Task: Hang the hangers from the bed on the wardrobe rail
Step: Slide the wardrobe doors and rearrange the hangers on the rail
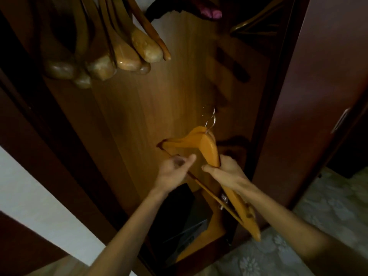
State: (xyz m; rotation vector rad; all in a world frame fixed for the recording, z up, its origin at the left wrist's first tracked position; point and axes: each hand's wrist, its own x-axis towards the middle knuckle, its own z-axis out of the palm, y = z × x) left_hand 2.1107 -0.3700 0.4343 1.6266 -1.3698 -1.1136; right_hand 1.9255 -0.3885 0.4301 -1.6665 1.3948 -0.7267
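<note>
I stand in front of the open wardrobe. My right hand (225,170) grips a small stack of orange wooden hangers (207,148) by one shoulder arm, their metal hooks (211,120) pointing up and away from me. My left hand (175,170) is blurred and pinches the hangers' lower crossbar with thumb and fingers. Several wooden hangers (119,56) hang at the top left inside the wardrobe. The rail itself is out of view.
The brown wardrobe back panel (149,100) fills the middle. A dark door (322,96) with a metal handle (340,120) stands at the right. Dark and purple clothing (191,8) hangs at the top. A black box (179,222) lies on the wardrobe floor. Patterned flooring (318,216) spreads at the lower right.
</note>
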